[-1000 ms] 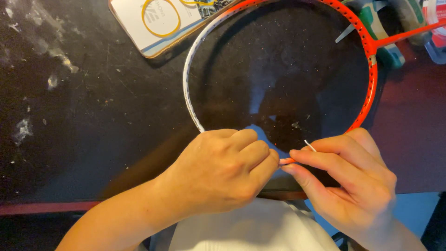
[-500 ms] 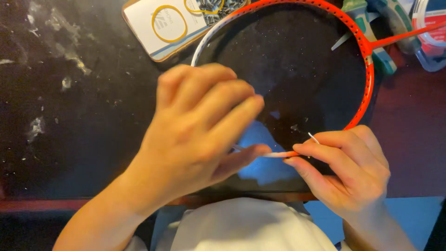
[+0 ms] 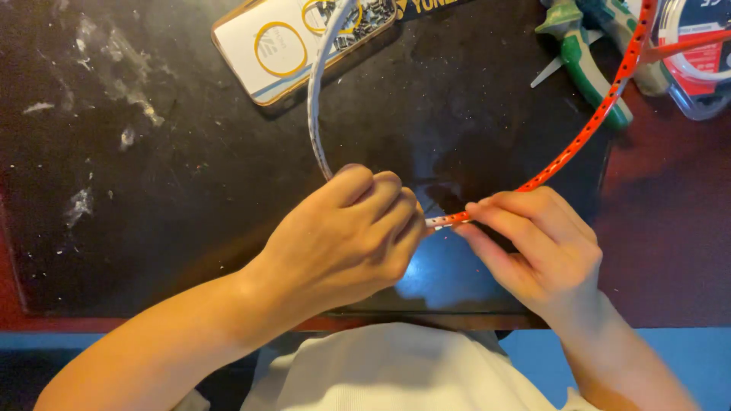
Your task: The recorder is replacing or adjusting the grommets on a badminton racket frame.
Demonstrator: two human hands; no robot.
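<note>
Left hand (image 3: pixel 346 236) and right hand (image 3: pixel 537 247) gripping unstrung white-orange racket frame (image 3: pixel 586 129)

Head camera, looking steeply down, close over dark table (image 3: pixel 152 190) (single view).

A racket-repair workbench: scuffed black mat (image 3: pixel 152 190), green pliers (image 3: pixel 586 72), unstrung racket frame (image 3: pixel 586 129).

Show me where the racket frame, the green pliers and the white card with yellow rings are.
racket frame (image 3: pixel 586 131), head view, on its orange side with small holes.
green pliers (image 3: pixel 590 76), head view, on one green handle.
white card (image 3: pixel 263 47), head view, on its white face beside a yellow ring.
</note>
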